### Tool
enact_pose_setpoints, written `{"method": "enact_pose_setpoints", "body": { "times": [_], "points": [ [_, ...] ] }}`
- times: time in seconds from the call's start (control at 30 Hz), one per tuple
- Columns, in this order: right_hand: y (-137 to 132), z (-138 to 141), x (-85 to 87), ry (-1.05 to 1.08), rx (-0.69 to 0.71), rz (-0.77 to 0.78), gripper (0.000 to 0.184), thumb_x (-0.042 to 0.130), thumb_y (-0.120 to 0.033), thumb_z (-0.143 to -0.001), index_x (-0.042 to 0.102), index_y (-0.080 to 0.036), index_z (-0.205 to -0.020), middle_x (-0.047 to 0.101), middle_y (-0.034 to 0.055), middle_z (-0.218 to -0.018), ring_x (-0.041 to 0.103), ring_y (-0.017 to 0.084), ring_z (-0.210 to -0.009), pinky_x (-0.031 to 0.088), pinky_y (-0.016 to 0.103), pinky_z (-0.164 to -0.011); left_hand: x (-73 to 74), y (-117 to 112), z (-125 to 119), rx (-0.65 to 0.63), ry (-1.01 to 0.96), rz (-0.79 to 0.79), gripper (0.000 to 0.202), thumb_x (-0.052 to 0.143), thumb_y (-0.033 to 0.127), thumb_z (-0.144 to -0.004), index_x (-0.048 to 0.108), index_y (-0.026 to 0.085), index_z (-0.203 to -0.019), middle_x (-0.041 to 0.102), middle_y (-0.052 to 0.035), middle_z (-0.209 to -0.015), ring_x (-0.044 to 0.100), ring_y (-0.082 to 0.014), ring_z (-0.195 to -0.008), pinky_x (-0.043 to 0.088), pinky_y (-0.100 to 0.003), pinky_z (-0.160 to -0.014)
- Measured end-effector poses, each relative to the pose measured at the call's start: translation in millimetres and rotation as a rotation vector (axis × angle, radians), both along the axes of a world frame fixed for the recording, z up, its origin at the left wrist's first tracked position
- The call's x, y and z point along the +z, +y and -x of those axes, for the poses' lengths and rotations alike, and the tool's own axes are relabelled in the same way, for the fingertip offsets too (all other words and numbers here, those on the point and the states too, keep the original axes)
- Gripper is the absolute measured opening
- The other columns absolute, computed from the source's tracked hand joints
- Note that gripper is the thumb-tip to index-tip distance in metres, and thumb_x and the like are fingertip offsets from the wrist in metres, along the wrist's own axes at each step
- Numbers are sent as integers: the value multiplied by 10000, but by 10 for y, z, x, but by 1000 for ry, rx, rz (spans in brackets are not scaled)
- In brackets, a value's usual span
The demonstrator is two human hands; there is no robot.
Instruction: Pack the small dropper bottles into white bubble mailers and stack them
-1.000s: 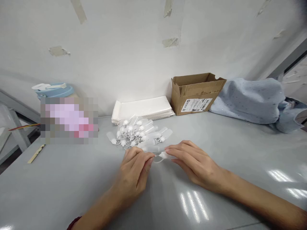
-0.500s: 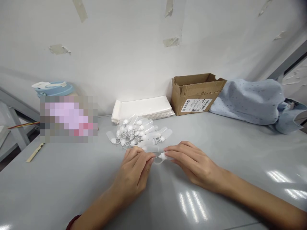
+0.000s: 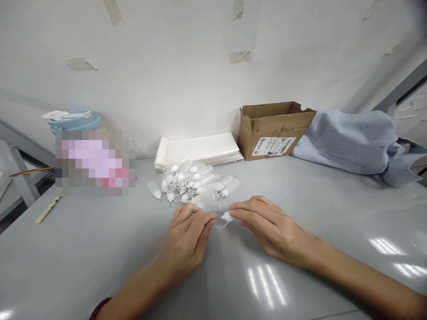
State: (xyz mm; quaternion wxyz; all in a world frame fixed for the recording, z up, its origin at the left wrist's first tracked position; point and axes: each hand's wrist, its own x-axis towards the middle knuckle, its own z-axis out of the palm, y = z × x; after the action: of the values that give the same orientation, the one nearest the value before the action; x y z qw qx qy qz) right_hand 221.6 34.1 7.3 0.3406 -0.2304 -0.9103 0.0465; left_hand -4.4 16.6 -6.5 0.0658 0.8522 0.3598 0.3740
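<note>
My right hand (image 3: 267, 222) is closed round a small needle-tip bottle (image 3: 227, 217); its white top points left and its body is mostly hidden by the fingers. A thin metal needle runs from the top into the pinched fingertips of my left hand (image 3: 190, 231). A pale tether loop curves below the needle towards those same fingertips, which cover its end. Just beyond my hands lies a heap of similar clear bottles (image 3: 207, 180) with white tops and loops.
Behind the heap lies a stack of white padded envelopes (image 3: 200, 149). An open cardboard box (image 3: 275, 131) stands beside it, with light blue cloth (image 3: 347, 142) to the right. A blue-lidded container (image 3: 75, 122), partly blurred out, and a thin strip (image 3: 48, 210) are at left on the grey table (image 3: 110, 253).
Slightly more of the needle shows between my left fingertips and the bottle's white top. Both hands keep nearly the same place and grip; the view shifts a little.
</note>
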Motion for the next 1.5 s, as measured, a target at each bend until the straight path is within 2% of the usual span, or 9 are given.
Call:
{"method": "enact_pose_setpoints", "body": {
  "times": [0.43,0.7,0.83,1.03,1.1,1.17,1.3,1.4,1.5],
  "points": [
    [-18,10,30,-21,9,13,404,426,109,-790,547,-39,-1146,642,167,-1036,592,220,-925,517,377,-766,25,13,-19,2,1,-60,168,472,35,-878,566,148,-961,543,-11,-676,431,-161,-701,363,-299,-640],
    [-77,62,96,-35,-10,-143,300,370,34,-885,537,-40,-1124,665,191,-967,623,241,-917,552,389,-723,75,5,-41,-10,41,-171,185,465,8,-850,572,134,-932,574,-23,-653,446,-168,-680,351,-305,-615],
    [-98,79,112,-71,-13,-223,272,364,13,-902,542,-12,-1106,671,211,-941,631,273,-934,559,408,-713,65,9,-40,-26,68,-131,189,464,12,-851,578,140,-932,596,-27,-666,463,-173,-690,361,-312,-627],
    [-107,104,51,-68,-2,-240,280,360,33,-888,540,5,-1101,659,207,-919,616,278,-944,557,404,-721,54,7,-43,-37,108,-124,177,463,8,-857,579,131,-909,580,-31,-645,461,-177,-684,353,-316,-621],
    [-96,98,22,-49,5,-159,319,354,51,-873,528,-16,-1132,642,198,-968,601,258,-953,553,393,-741,52,10,-36,-33,122,-141,171,470,7,-857,577,127,-916,577,-34,-643,460,-178,-683,348,-314,-612],
    [-75,80,3,-30,15,-2,337,362,39,-881,520,-58,-1162,613,175,-1029,587,225,-965,548,360,-771,46,17,-22,-28,132,-183,173,482,1,-854,571,121,-942,596,-46,-673,470,-183,-700,362,-317,-618],
    [-20,23,20,-34,-41,267,261,431,-151,-950,485,-126,-1204,589,121,-1006,594,189,-890,547,317,-744,29,32,12,-7,157,-291,182,490,-4,-847,565,115,-963,641,-74,-770,506,-192,-737,396,-330,-643],
    [8,-11,70,-138,-85,355,248,442,-268,-963,504,-132,-1161,588,80,-892,590,180,-744,530,311,-649,34,26,26,0,163,-315,174,508,0,-837,570,124,-943,644,-64,-764,515,-187,-725,401,-328,-642],
    [13,-24,121,-224,-96,380,217,412,-283,-974,538,-140,-1076,571,61,-854,578,166,-681,497,294,-610,60,9,25,-11,138,-273,131,520,28,-847,568,137,-902,635,-49,-733,517,-174,-702,408,-317,-633]
  ]
}}
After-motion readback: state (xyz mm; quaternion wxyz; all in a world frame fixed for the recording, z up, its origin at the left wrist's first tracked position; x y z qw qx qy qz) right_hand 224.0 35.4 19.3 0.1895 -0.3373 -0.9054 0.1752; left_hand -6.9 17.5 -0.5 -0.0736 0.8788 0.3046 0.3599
